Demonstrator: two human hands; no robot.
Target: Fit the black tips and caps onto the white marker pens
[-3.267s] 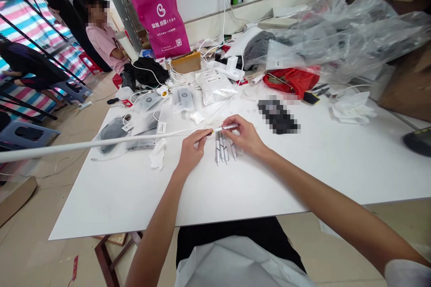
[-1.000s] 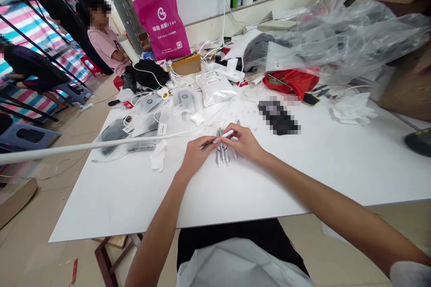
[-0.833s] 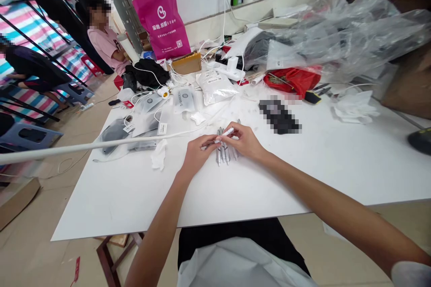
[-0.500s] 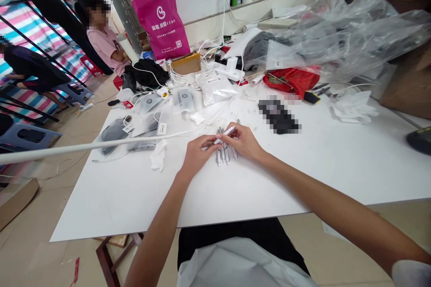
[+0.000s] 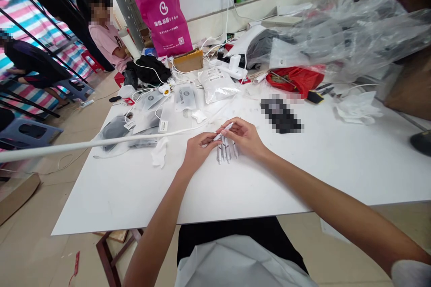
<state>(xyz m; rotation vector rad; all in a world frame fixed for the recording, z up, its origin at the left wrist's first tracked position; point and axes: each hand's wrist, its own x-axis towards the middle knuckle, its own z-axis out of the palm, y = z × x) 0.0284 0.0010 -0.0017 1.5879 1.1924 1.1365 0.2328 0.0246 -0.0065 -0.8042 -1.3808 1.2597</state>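
Both my hands meet over the middle of the white table [image 5: 141,188]. My right hand [image 5: 245,136] pinches a white pen [image 5: 223,131], tilted up to the right. My left hand [image 5: 197,150] has its fingers closed on the pen's lower left end. Under my hands lies a row of several more white and grey pens [image 5: 226,152], side by side on the table. What my left fingertips grip at the pen's end is too small to make out.
A long white rod [image 5: 84,145] runs from the left edge to my hands. Sealed plastic pouches [image 5: 184,97], cables, a pink bag [image 5: 166,15], a red bag [image 5: 296,78] and crumpled clear plastic [image 5: 343,31] crowd the far side. Other people sit at the far left.
Earlier my hands held the pen level and further apart. They have since drawn together over the pen row, and the pen now tilts up to the right.
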